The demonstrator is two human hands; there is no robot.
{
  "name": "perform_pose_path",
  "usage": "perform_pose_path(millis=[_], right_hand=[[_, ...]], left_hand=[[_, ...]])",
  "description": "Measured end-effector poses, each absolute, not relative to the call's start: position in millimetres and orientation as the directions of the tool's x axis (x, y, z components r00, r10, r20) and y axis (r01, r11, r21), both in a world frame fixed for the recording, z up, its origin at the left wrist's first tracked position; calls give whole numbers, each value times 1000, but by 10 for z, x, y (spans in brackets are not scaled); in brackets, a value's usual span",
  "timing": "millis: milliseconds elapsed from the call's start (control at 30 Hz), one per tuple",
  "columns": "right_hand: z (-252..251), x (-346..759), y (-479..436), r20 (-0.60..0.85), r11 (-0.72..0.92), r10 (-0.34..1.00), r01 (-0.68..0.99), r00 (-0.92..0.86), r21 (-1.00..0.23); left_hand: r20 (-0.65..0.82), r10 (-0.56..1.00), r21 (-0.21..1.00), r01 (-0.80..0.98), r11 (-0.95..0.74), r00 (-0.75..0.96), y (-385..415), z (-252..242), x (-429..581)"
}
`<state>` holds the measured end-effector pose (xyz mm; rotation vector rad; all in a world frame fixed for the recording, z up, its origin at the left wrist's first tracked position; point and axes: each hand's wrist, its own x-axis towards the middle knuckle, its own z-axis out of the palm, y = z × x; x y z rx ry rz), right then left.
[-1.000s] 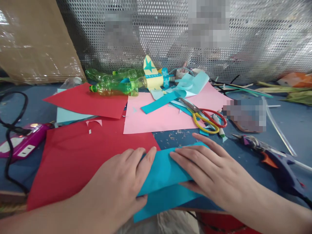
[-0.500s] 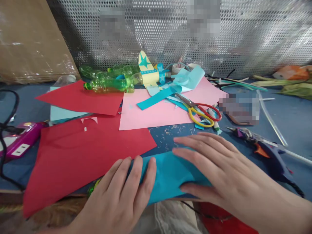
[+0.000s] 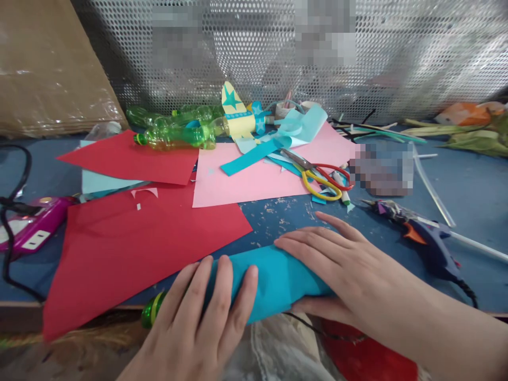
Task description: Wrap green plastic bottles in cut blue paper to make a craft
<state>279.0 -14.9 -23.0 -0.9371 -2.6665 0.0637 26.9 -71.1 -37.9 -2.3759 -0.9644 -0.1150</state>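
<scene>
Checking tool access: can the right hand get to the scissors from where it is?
Probably yes. The right hand lies flat on the blue paper roll; the scissors lie beyond it on the pink paper, with only bare table between. It would have to let go of the roll.

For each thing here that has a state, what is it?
Blue paper: rolled round a bottle, under both hands.
Green cap: pokes out the roll's left end.
Left hand: fingers flat on roll.
Right hand: flat on roll.
Scissors: lying shut.
</scene>
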Motion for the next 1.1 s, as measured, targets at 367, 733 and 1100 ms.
perform_pose_path(millis=[367, 733, 1100], right_hand=[[175, 2952, 368, 605, 540, 789, 586, -103, -604], [1, 2372, 525, -14, -178, 921, -390, -389, -903], [15, 2277, 688, -101, -149, 988, -507, -121, -849]], left_hand=[[-102, 898, 504, 800, -324, 428, 289, 306, -75], [-265, 791, 875, 482, -43, 551, 722, 357, 164], [-38, 694, 932, 276, -235, 719, 790, 251, 480]])
